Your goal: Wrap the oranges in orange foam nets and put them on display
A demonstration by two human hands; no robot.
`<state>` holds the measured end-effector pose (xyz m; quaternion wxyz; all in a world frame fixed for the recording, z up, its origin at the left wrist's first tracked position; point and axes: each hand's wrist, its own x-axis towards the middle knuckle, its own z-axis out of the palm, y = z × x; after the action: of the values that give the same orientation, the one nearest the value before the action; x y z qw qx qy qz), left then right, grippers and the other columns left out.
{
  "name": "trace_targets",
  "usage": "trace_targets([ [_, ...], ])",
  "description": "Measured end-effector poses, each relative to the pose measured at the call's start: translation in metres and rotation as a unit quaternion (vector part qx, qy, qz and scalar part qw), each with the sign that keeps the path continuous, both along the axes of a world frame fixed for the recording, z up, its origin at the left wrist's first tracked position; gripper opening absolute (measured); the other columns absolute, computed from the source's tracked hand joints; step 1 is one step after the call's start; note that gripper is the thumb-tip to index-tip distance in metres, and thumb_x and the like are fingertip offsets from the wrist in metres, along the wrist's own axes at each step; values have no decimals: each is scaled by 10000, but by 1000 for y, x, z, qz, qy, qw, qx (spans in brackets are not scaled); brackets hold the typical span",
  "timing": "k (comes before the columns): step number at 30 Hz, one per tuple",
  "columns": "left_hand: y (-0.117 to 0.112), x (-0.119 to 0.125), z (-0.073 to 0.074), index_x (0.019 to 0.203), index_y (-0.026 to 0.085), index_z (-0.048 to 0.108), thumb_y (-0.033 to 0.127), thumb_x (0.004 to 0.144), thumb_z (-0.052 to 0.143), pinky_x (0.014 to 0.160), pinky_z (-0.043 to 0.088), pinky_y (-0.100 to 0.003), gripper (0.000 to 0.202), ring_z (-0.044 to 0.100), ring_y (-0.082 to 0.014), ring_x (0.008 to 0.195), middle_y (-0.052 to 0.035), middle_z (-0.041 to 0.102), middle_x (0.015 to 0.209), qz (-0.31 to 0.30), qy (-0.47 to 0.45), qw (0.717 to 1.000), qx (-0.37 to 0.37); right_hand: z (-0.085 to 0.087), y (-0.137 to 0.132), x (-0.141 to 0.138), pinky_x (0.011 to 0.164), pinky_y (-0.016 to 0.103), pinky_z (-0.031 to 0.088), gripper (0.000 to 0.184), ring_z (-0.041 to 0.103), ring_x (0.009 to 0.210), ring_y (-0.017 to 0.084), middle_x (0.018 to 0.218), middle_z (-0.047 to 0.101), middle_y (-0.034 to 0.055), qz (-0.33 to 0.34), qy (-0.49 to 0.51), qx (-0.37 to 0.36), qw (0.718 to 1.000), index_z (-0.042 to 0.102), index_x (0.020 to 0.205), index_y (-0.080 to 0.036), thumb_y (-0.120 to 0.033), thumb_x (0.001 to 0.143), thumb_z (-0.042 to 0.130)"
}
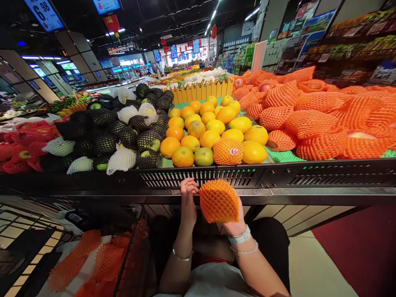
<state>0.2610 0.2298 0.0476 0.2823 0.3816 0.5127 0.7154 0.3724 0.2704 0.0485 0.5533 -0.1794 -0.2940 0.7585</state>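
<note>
Netted fruit [219,201] between both hands, oranges [213,130] on stand behind, cart [93,251] at left
</note>
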Motion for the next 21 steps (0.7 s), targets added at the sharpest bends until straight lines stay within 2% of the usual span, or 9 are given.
trace_targets([
  [2,-14,5,1,1228,201,539,802,812,428,825,481,-298,739,583,-186,936,-88,584,1083,-94,-102,990,-19,1,-4,4,897,506,522,355,681,911,276,974,737,77,7,18,-30,999,729,861,-191,-522,772,637],
  [3,-21,8,2,1297,222,527,839,773,437,881,488,-322,814,587,-216,1044,-103,583,1187,-157,-138,977,-31,2,-5,6,925,488,508,355,672,950,271,1009,732,76,-15,12,-10,1000,728,868,-196,-524,788,618],
  [5,-32,11,1,1404,269,477,836,713,526,1029,444,-360,895,500,-264,1272,-101,502,1401,-252,-176,951,-42,3,-8,10,973,446,473,347,649,1005,255,1037,718,73,-87,-40,104,990,725,883,-199,-494,864,543],
  [7,-37,14,-4,1420,289,473,746,698,658,1121,377,-374,874,395,-276,1389,-76,416,1505,-277,-194,940,-41,6,-8,14,1035,414,419,358,613,1088,237,1104,697,69,-124,-114,237,957,724,976,-208,-435,940,449],
  [9,-36,17,-13,1387,256,511,672,710,713,1154,343,-399,820,378,-288,1406,-89,423,1503,-258,-213,942,-30,9,-6,17,1116,408,334,384,543,1221,232,1233,650,62,-133,-177,325,919,701,1107,-224,-413,978,393],
  [11,-31,20,-22,1371,200,517,682,736,677,1148,345,-448,813,412,-318,1380,-136,447,1474,-230,-237,944,-15,10,-3,18,1167,416,257,386,467,1312,229,1337,586,56,-164,-220,343,898,656,1216,-240,-424,984,408],
  [14,-21,25,-28,1415,181,436,700,693,699,1110,381,-484,928,465,-349,1326,-172,462,1442,-143,-198,969,43,7,-1,14,1148,442,293,369,455,1320,223,1370,544,57,-220,-194,272,916,603,1265,-262,-434,984,437],
  [18,-14,29,-30,1422,231,422,611,564,839,1121,378,-425,1026,454,-340,1332,-133,464,1444,23,-17,992,123,-1,-13,1,1070,446,395,460,494,1284,247,1347,553,88,-177,-112,230,950,583,1269,-241,-519,992,343],
  [21,-16,31,-30,1425,265,438,687,575,781,1161,331,-422,1009,407,-340,1378,-117,434,1484,11,61,983,172,-5,-26,-8,1047,442,411,482,557,1189,254,1303,581,106,-205,-137,246,937,588,1265,-213,-526,968,371],
])
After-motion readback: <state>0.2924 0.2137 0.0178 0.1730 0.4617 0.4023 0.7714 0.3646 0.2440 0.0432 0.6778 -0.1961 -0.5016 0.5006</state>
